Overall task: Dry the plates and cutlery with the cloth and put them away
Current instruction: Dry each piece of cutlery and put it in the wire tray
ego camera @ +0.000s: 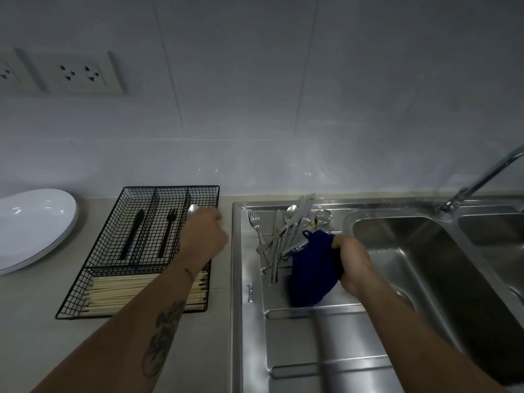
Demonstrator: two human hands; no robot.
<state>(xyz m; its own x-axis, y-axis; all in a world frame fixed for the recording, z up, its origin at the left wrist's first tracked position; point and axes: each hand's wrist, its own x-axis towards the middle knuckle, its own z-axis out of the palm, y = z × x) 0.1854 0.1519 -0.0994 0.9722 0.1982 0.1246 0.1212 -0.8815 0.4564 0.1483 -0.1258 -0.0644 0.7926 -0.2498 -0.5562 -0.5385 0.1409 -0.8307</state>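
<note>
On the grey table [34,321], a spoon [193,209] is gripped by the left hand [204,236] over the wire tray [136,309]'s right compartment; the cloth [312,275] is bunched in the right hand [353,266] beside wet cutlery [286,236]. If released carelessly, the spoon could be dropped outside.

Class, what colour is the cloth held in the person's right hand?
Dark blue: the cloth, seen in the head view.
</note>
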